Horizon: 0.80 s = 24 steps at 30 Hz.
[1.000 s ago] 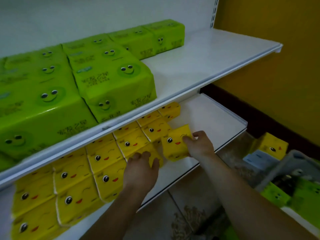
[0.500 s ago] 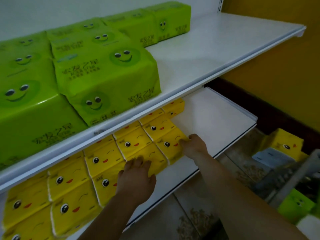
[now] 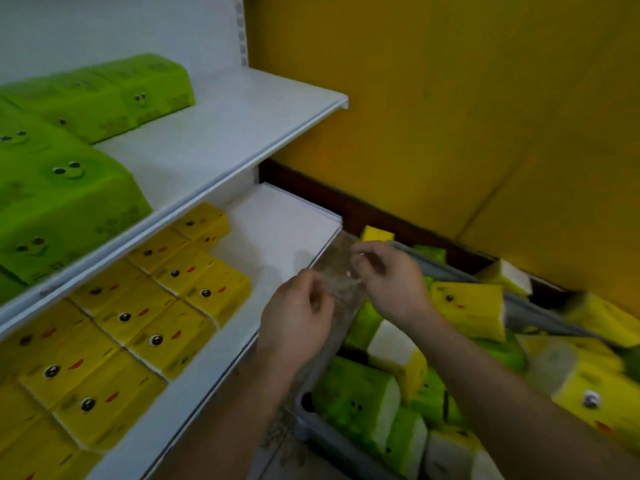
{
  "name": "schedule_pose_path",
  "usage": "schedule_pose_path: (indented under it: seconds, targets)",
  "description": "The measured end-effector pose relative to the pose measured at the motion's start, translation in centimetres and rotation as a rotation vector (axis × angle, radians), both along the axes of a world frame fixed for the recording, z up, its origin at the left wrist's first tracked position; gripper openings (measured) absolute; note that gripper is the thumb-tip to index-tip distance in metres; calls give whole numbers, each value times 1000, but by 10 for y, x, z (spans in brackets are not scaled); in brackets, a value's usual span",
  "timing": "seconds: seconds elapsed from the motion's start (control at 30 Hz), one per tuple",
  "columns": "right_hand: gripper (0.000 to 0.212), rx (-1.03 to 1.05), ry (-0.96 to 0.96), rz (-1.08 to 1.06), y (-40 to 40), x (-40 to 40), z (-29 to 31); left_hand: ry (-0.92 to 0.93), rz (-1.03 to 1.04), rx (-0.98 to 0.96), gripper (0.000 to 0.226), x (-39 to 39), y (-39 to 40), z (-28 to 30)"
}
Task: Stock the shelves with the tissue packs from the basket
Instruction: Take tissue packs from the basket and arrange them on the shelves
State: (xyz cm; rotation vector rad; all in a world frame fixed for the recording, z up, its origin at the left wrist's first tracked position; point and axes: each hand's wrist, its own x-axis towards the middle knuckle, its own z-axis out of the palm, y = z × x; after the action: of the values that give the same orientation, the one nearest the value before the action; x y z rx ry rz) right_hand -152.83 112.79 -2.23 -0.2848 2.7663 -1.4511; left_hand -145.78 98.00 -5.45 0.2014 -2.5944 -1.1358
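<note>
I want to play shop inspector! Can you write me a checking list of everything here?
Surface: white lower shelf, right part bare.
Job's things: yellow tissue packs in rows on it; green packs on the upper shelf; mixed packs in the grey basket.
Clutter: clear plastic wrap.
Hands: left hand and right hand both pinch the wrap.
Cables: nothing seen.
Surroundings: yellow wall, tiled floor.

yellow wall (image 3: 450, 98), dark skirting (image 3: 381, 209), tiled floor (image 3: 287, 455)

Glossy plastic-wrapped yellow tissue packs (image 3: 204, 287) lie on a smooth, matt white shelf (image 3: 277, 230).
</note>
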Motion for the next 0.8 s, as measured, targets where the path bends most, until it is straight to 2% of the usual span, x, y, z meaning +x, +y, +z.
schedule_pose_path:
  seconds: [0.13,0.2,0.27,0.33,0.47,0.57,0.67,0.73,0.8]
  targets:
    - [19,83,-21,-160,95,39,19,-116,-245,104,19,3,70,13]
    - [17,162,-34,-215,132,57,26,-177,-337,70,25,5,96,5]
    - [17,252,-39,-238,159,73,29,-251,-325,-151,26,4,113,-1]
    - [19,301,-30,-265,180,87,28,-289,-258,-314,38,2,120,-10]
    - [24,359,-87,-217,194,106,10,-518,-263,-364,79,-4,131,-39]
    - [28,419,-107,-102,185,111,-12,-524,-248,-400,75,-1,139,-45]
    - [28,421,-69,-75,174,108,-26,-403,-189,-250,67,2,138,-37]
    - [30,364,-82,-136,168,102,-30,-331,-197,11,65,5,132,-28]
    - [42,242,-105,-236,161,93,-28,-277,-190,250,60,9,124,-14]
